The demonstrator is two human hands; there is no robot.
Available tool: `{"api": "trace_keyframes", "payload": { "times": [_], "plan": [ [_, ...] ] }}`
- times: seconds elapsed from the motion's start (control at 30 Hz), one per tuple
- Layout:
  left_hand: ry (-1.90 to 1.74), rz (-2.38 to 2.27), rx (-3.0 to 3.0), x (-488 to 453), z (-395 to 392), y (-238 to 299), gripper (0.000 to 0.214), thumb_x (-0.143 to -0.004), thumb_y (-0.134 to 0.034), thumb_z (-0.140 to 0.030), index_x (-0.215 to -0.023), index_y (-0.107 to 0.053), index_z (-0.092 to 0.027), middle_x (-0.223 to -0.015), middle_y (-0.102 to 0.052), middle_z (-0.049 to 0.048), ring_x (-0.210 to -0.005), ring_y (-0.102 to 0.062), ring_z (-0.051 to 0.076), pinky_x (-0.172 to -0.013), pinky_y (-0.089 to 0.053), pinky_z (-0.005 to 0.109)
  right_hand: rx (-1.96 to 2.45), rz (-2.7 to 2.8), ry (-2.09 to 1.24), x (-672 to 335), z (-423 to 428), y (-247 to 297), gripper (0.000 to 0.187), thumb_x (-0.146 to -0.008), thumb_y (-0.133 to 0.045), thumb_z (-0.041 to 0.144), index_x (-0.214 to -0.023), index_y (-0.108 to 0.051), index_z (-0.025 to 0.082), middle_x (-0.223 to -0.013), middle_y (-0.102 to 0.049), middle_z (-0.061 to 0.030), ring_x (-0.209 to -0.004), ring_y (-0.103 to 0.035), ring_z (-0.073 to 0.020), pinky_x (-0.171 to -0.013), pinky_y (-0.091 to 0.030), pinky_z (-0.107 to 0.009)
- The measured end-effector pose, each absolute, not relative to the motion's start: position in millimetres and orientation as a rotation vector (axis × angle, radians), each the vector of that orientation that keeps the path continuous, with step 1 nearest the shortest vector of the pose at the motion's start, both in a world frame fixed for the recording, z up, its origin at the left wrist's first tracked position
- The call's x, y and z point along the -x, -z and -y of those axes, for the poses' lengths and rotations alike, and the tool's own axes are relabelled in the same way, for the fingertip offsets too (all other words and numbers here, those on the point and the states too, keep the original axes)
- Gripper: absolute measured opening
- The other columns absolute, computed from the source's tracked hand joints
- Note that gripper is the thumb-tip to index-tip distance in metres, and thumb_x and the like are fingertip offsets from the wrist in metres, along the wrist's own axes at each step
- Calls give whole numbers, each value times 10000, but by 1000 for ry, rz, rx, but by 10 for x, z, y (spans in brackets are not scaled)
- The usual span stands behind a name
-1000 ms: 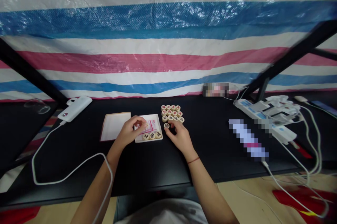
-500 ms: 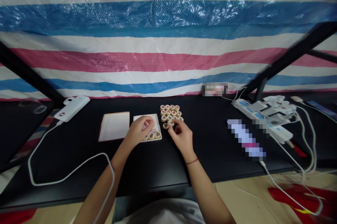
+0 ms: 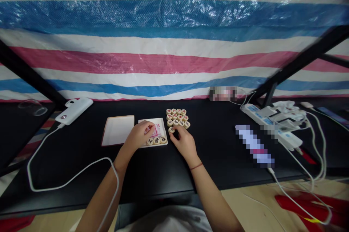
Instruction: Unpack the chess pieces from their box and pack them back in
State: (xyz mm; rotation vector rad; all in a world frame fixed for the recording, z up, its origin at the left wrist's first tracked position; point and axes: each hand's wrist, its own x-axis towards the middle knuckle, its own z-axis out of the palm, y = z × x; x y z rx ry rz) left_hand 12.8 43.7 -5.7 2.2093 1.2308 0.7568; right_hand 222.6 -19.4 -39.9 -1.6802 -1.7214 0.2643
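- My right hand (image 3: 185,143) has moved left, its fingers pinching a disc (image 3: 171,129), bringing it to the near-left edge of the other discs (image 3: 176,123).
- My left hand (image 3: 136,135) curls over the box (image 3: 163,127), grip unclear.

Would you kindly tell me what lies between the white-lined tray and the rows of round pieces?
The head view shows an open white box between them, three round pieces along its near edge and the left hand over its left side.

Behind the black surface (image 3: 218,168) hangs a shiny, striped plastic sheet (image 3: 174,63). Dark slanted bars (image 3: 29,74) flank the surface; pale floor (image 3: 253,217) shows below it.
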Motion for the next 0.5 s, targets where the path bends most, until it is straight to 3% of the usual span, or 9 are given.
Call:
{"api": "trace_keyframes", "payload": {
  "times": [0.5],
  "plan": [
    [-739, -1269, -2217, -93, -440, 48, 186, -893, -480, -295, -879, -647, -215, -822, -662, 20, -736, -603, 163, -706, -447, 274, 1498, 1596, -257, -2154, 227, 203, 153, -864, -574, 285, -979, -637, 208, -980, -671, -69, -712, -603, -159, -647, -502, -289]
  ]
}}
